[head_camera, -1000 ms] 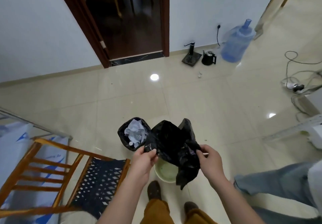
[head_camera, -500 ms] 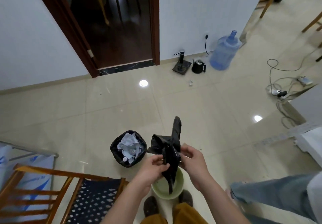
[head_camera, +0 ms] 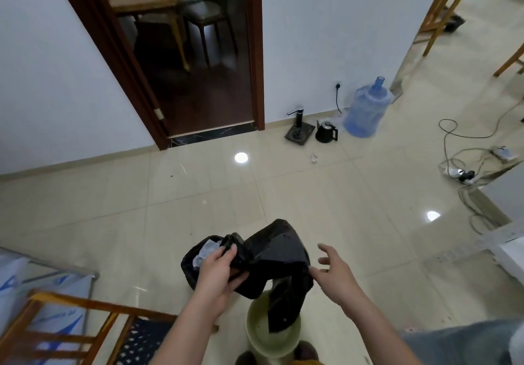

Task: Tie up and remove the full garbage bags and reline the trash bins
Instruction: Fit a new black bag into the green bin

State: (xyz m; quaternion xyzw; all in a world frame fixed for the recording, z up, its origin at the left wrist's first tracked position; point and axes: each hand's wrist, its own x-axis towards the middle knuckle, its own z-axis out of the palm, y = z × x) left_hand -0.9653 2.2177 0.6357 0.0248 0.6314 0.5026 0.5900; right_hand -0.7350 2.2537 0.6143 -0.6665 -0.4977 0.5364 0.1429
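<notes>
A fresh black garbage bag (head_camera: 276, 257) hangs spread in front of me, its lower end dangling into a pale green trash bin (head_camera: 256, 333) at my feet. My left hand (head_camera: 218, 271) grips the bag's left edge. My right hand (head_camera: 333, 272) pinches the bag's right edge with thumb and forefinger, its other fingers spread. Behind my left hand stands a full black garbage bag (head_camera: 192, 265) with crumpled white paper showing at its open top.
A wooden chair (head_camera: 85, 325) with a patterned cushion stands at the lower left. Another person's jeans leg (head_camera: 459, 342) is at the lower right. A water jug (head_camera: 367, 109), kettle (head_camera: 326, 132) and floor cables (head_camera: 459, 166) lie farther off. A doorway (head_camera: 198, 66) opens ahead.
My hands were together bunching the bag; they have moved apart and the bag is now spread wider between them. The camera has tilted up a little.
</notes>
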